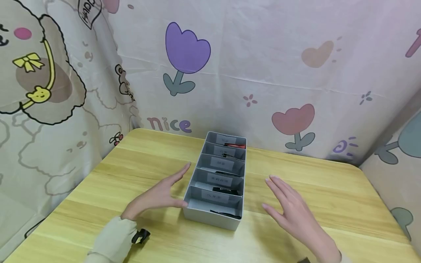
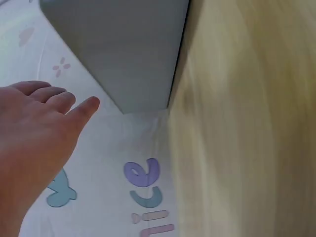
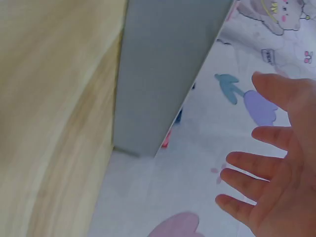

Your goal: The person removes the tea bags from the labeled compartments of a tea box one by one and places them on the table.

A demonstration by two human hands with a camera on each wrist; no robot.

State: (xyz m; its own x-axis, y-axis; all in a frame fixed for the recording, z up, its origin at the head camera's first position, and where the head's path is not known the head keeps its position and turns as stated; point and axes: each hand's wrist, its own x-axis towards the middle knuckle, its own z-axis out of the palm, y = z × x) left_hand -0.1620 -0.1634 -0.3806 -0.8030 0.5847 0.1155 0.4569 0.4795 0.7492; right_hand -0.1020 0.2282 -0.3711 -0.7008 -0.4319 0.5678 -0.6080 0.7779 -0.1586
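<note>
A long grey box (image 1: 213, 218) divided into several compartments stands on the wooden table, one short end toward me. White labels with writing too small to read mark its dividers. Thin dark items, such as the black one (image 1: 226, 191), lie in the nearer compartments, and a red item (image 1: 235, 145) lies in the farthest. My left hand (image 1: 159, 195) is at the box's left side, fingers extended and thumb by the near left corner; whether the thumb touches is unclear. To the right, apart from the box, my right hand (image 1: 291, 210) hovers with spread fingers, holding nothing.
The light wooden table (image 1: 131, 160) extends on both sides of the box. Behind it hangs a printed cloth (image 1: 236, 47) with tulips, close to the box's far end. More cloth hangs at the left and right. A black strap piece (image 1: 140, 236) is by the left sleeve.
</note>
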